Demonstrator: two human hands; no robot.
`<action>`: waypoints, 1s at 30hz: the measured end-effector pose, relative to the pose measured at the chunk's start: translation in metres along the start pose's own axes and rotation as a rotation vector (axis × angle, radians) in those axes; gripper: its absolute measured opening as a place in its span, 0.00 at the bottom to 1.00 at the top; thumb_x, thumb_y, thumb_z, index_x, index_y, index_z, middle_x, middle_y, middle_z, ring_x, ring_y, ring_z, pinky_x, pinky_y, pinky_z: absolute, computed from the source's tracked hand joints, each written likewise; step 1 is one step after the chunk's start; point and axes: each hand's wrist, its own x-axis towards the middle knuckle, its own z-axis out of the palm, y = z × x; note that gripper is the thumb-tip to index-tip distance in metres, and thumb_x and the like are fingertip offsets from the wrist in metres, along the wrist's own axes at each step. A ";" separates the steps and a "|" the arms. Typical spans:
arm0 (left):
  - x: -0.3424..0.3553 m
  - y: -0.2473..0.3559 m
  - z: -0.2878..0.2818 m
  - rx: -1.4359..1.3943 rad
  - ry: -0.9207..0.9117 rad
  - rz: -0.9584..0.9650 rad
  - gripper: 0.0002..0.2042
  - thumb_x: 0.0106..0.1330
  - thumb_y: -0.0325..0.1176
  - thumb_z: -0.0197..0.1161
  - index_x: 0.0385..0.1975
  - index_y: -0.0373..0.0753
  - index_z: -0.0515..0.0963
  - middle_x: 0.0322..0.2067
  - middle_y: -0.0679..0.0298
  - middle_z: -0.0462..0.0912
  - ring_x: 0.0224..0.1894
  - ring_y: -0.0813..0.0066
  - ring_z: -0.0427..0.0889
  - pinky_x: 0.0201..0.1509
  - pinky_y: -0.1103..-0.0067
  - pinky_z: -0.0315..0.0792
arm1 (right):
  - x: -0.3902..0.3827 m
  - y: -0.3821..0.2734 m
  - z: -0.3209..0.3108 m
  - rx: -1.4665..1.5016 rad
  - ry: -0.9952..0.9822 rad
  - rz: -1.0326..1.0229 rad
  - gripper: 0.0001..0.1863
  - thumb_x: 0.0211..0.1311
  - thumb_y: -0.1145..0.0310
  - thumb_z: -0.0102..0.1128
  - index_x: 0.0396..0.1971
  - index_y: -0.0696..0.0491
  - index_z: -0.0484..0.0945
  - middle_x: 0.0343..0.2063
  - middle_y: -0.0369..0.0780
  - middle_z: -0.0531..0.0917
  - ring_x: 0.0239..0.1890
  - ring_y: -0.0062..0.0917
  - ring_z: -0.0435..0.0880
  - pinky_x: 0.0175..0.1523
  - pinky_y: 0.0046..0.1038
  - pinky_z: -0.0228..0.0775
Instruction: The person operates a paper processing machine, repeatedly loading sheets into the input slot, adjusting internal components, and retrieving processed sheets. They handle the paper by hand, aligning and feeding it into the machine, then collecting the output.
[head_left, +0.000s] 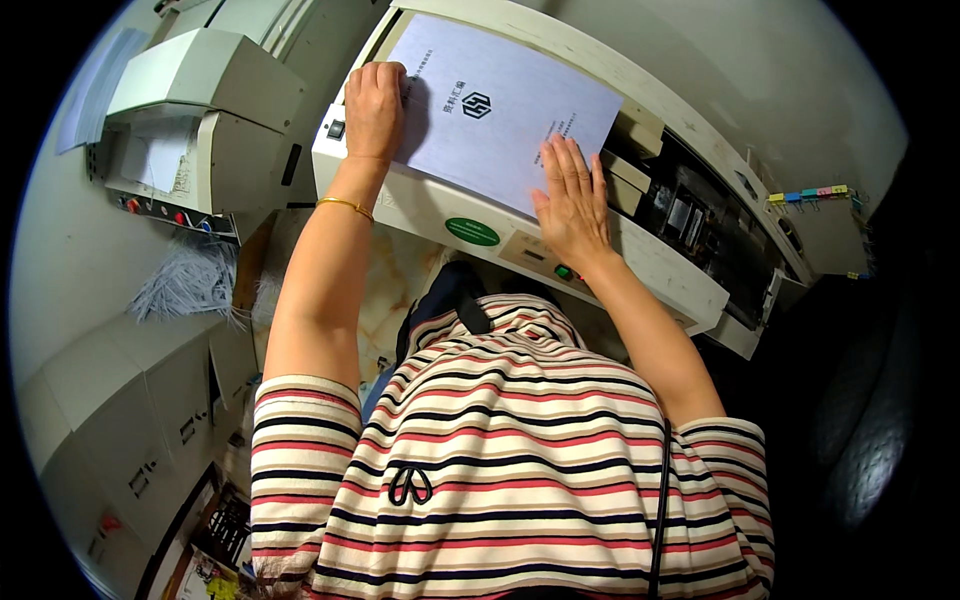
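A pale lavender booklet or paper stack (500, 110), with a dark emblem and print on its cover, lies flat on top of a long cream-coloured machine (420, 196). My left hand (376, 108) is at the booklet's left edge with its fingers bent together around that edge; the thumb is mostly hidden. On the lower right corner of the cover, my right hand (575, 205) rests flat with fingers stretched out. The machine's dark open channel (690, 210) with metal parts shows to the right of the booklet.
A black switch (336, 130) and a green button (563, 272) sit on the machine's front. At left stands another cream machine (225, 150) with coloured knobs, above a heap of shredded paper strips (185, 280). Coloured clips (808, 195) line a panel at right.
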 end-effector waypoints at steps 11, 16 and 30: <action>-0.017 0.126 0.027 -0.143 -0.047 0.105 0.07 0.57 0.26 0.54 0.35 0.40 0.73 0.33 0.59 0.74 0.40 0.62 0.73 0.47 0.71 0.69 | -0.058 0.033 0.000 0.376 0.190 0.224 0.23 0.60 0.65 0.63 0.53 0.56 0.71 0.56 0.46 0.69 0.56 0.43 0.66 0.61 0.41 0.56; -0.027 0.196 0.041 -0.194 -0.144 0.166 0.07 0.57 0.29 0.56 0.35 0.41 0.73 0.35 0.61 0.74 0.42 0.62 0.73 0.47 0.71 0.69 | -0.058 0.039 -0.004 0.452 0.202 0.099 0.06 0.62 0.70 0.61 0.33 0.55 0.75 0.24 0.37 0.78 0.30 0.29 0.76 0.38 0.31 0.68; -0.040 0.295 0.068 -0.688 -0.199 -0.113 0.07 0.57 0.23 0.63 0.35 0.38 0.77 0.33 0.57 0.80 0.39 0.56 0.78 0.44 0.67 0.72 | -0.163 0.196 -0.100 1.315 0.143 0.846 0.12 0.73 0.61 0.50 0.34 0.54 0.75 0.14 0.25 0.61 0.14 0.07 0.55 0.18 0.16 0.48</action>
